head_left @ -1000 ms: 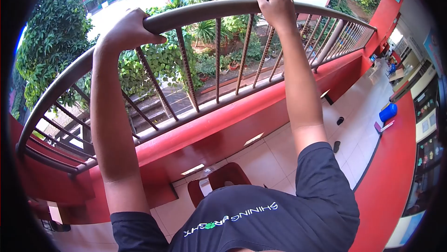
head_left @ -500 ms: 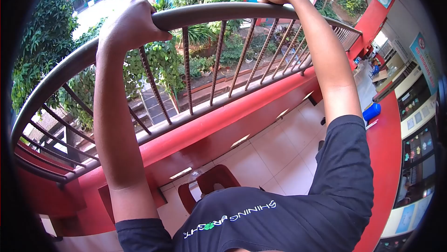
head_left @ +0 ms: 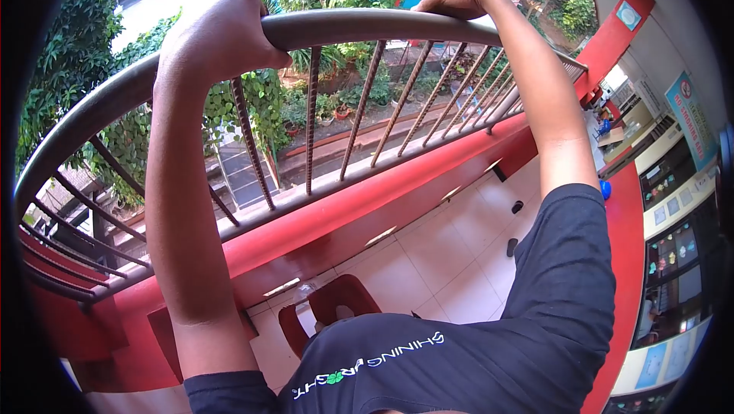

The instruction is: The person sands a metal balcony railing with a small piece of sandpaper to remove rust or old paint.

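Note:
A dark, rounded metal handrail (head_left: 344, 26) curves across the upper part of the head view. My left hand (head_left: 222, 35) is wrapped around it on the left, with the thumb showing below the rail. Further right, my right hand (head_left: 459, 0) grips the same rail from above; its fingers go over the top and are partly hidden on the far side. Ribbed metal bars (head_left: 313, 120) run down from the handrail to a lower pipe above a red ledge (head_left: 367, 200). Both arms are stretched out forward.
Below me are a dark red chair (head_left: 344, 297), a pair of dark sandals (head_left: 512, 246) and pale floor tiles (head_left: 413, 257). Beyond the bars lie plants and a paved walkway. A red-edged wall with windows (head_left: 677, 292) and a hanging sign (head_left: 690, 120) stands at right.
The view has shifted slightly, bringing the sandals into sight. My right hand lies a little further left along the handrail. My left hand keeps its hold.

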`<action>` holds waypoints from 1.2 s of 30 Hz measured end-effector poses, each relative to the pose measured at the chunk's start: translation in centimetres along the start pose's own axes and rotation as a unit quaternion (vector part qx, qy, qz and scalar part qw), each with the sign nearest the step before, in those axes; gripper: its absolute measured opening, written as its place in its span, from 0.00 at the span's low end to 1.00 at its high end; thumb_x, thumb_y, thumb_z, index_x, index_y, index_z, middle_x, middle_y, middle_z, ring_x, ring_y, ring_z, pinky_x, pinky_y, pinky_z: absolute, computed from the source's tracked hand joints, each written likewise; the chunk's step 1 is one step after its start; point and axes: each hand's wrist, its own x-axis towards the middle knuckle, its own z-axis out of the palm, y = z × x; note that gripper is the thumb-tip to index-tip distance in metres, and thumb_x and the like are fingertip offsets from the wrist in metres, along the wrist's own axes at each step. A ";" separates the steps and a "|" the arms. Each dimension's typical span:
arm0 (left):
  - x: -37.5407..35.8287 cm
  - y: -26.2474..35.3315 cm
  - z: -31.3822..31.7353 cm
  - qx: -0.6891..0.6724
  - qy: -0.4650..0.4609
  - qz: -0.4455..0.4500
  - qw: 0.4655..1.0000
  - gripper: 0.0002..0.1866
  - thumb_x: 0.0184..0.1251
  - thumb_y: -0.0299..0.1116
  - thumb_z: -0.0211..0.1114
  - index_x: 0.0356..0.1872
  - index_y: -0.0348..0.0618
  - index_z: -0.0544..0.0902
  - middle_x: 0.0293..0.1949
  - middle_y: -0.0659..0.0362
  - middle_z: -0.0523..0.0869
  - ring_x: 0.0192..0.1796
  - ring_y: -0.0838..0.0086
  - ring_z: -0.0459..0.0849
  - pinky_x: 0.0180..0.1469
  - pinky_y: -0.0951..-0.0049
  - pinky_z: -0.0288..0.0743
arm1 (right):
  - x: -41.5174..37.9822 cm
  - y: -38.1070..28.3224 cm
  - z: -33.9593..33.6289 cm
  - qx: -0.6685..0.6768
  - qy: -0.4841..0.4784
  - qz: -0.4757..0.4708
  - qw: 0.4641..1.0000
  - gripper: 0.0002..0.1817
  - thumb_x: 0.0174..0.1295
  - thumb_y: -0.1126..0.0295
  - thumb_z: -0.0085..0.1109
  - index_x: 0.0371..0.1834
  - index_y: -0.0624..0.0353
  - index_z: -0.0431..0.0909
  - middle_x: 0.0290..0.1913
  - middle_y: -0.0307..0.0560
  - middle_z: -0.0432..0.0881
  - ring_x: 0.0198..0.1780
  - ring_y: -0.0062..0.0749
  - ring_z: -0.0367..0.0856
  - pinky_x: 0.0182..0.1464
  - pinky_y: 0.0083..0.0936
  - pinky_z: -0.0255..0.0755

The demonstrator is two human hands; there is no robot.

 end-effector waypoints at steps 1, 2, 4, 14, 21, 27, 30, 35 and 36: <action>0.0 -0.1 0.1 -0.004 -0.002 -0.002 1.000 0.26 0.41 0.46 0.84 0.32 0.30 0.90 0.32 0.41 0.88 0.33 0.54 0.88 0.45 0.56 0.83 | -0.7 0.6 -0.5 -0.095 0.033 0.066 0.993 0.19 0.72 0.62 0.56 0.60 0.56 0.87 0.50 0.42 0.92 0.53 0.27 0.89 0.62 0.33 0.77; 0.0 -0.3 0.3 -0.004 0.000 -0.007 1.000 0.26 0.41 0.46 0.84 0.32 0.30 0.89 0.33 0.41 0.87 0.35 0.54 0.88 0.46 0.56 0.82 | -1.6 1.3 -1.1 -0.190 0.065 0.131 0.971 0.19 0.73 0.63 0.55 0.61 0.56 0.86 0.51 0.43 0.92 0.53 0.27 0.89 0.62 0.33 0.77; 0.2 -0.4 0.7 -0.005 0.002 -0.010 1.000 0.26 0.41 0.46 0.84 0.33 0.30 0.89 0.35 0.41 0.87 0.37 0.54 0.88 0.47 0.56 0.82 | -2.0 1.9 -1.4 -0.294 0.109 0.143 0.939 0.20 0.75 0.61 0.53 0.61 0.56 0.87 0.52 0.43 0.91 0.51 0.27 0.89 0.60 0.31 0.78; 0.3 -0.7 1.0 -0.017 0.043 -0.001 0.999 0.27 0.41 0.46 0.84 0.35 0.32 0.89 0.37 0.43 0.86 0.38 0.54 0.87 0.47 0.56 0.81 | -2.2 -1.0 0.2 -0.239 0.090 0.210 0.944 0.23 0.74 0.54 0.58 0.59 0.59 0.85 0.58 0.46 0.89 0.61 0.26 0.84 0.72 0.25 0.68; -0.7 1.1 -0.4 0.001 0.018 -0.019 1.000 0.26 0.41 0.46 0.83 0.35 0.33 0.89 0.35 0.43 0.88 0.38 0.55 0.89 0.47 0.57 0.82 | -1.8 -1.6 0.3 -0.220 0.091 0.218 0.946 0.22 0.72 0.54 0.60 0.56 0.60 0.86 0.54 0.46 0.91 0.52 0.28 0.88 0.64 0.27 0.73; -0.8 0.7 0.0 0.007 0.058 0.003 0.998 0.26 0.40 0.45 0.83 0.36 0.33 0.89 0.33 0.44 0.88 0.35 0.55 0.89 0.45 0.57 0.82 | -2.8 -3.8 2.2 -0.001 0.010 -0.059 0.998 0.23 0.73 0.54 0.59 0.57 0.62 0.85 0.58 0.45 0.89 0.58 0.28 0.86 0.68 0.28 0.71; -0.8 0.4 -0.1 -0.006 0.039 -0.005 0.999 0.27 0.39 0.45 0.83 0.36 0.33 0.89 0.32 0.44 0.89 0.35 0.56 0.90 0.45 0.57 0.82 | -2.2 -2.4 1.4 -0.404 0.131 0.177 0.888 0.22 0.73 0.57 0.58 0.61 0.59 0.85 0.58 0.45 0.89 0.58 0.27 0.86 0.60 0.34 0.78; -1.2 0.6 -0.3 0.005 0.046 -0.013 0.999 0.27 0.38 0.45 0.84 0.35 0.34 0.88 0.32 0.45 0.89 0.35 0.56 0.90 0.45 0.58 0.82 | -2.0 -3.2 2.2 0.070 -0.036 -0.103 0.992 0.23 0.73 0.53 0.58 0.63 0.55 0.85 0.58 0.43 0.89 0.57 0.25 0.86 0.65 0.24 0.72; -1.3 0.6 0.0 0.000 0.072 -0.006 0.997 0.27 0.38 0.45 0.84 0.35 0.34 0.89 0.31 0.45 0.89 0.35 0.56 0.90 0.44 0.58 0.83 | -2.3 -3.3 2.1 0.070 -0.037 -0.102 0.992 0.23 0.73 0.53 0.58 0.63 0.55 0.85 0.58 0.43 0.89 0.57 0.25 0.86 0.65 0.24 0.72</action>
